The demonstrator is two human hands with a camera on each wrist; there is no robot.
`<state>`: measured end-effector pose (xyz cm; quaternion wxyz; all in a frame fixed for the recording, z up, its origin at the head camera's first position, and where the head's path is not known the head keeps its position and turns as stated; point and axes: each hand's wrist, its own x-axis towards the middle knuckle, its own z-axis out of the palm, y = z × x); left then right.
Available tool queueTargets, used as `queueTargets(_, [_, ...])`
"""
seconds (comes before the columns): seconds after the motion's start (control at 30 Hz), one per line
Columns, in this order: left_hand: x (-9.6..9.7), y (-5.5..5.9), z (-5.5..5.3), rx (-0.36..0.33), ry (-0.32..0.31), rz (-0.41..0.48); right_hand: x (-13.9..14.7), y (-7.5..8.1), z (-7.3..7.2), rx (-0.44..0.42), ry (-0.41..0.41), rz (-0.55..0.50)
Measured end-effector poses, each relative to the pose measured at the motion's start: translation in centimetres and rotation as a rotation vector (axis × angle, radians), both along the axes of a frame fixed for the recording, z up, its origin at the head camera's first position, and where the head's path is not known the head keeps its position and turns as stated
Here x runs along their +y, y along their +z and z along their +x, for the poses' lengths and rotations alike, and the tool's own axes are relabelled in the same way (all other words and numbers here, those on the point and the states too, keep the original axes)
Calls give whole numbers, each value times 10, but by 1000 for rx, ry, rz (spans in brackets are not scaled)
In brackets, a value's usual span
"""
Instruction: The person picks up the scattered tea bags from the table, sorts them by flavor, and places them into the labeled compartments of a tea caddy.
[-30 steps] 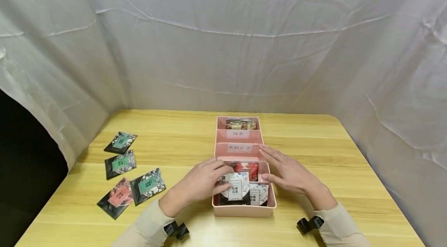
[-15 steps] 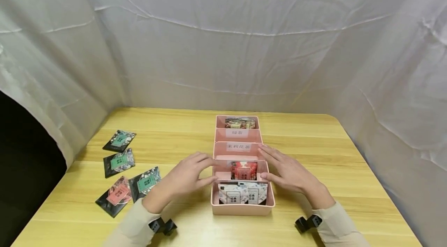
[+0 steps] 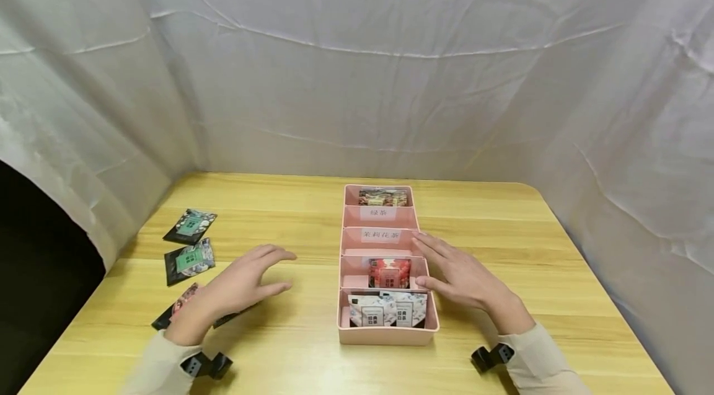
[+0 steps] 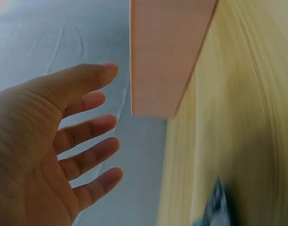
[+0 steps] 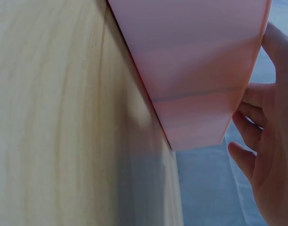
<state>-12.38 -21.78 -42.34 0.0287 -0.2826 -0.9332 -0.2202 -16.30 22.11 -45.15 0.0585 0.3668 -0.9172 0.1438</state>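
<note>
My left hand [image 3: 245,280] is over the table left of the pink divided box [image 3: 387,337], fingers spread and holding nothing. Beneath its wrist lie a red-labelled tea sachet [image 3: 184,300] and another sachet [image 3: 237,315], both mostly hidden. My right hand [image 3: 465,277] rests with extended fingers at the box's right rim; the right wrist view shows its fingertips along that edge. Two white tea sachets [image 3: 370,310] stand side by side in the nearest compartment. One red sachet [image 3: 389,273] sits in the compartment behind, and more sachets [image 3: 383,198] lie in the farthest.
Two green-labelled sachets [image 3: 190,226] lie at the table's left side, one behind the other. Paper labels [image 3: 381,235] with writing mark the box's dividers. Pale curtains [image 3: 357,103] hang behind and beside the wooden table [image 3: 485,215].
My left hand has let go of a white sachet in the nearest compartment, then moved left out of the box to above the loose sachets. The right hand has stayed at the rim.
</note>
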Motion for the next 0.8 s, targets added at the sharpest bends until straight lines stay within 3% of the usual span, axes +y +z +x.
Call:
queueTargets(0.47, [-57,-17,4,-214,98,7,0,0,-1,6,8,2])
queueTargets(0.8, [-71,-25,-1,-298,73,-45,-1,-1,-1,31,21,-11])
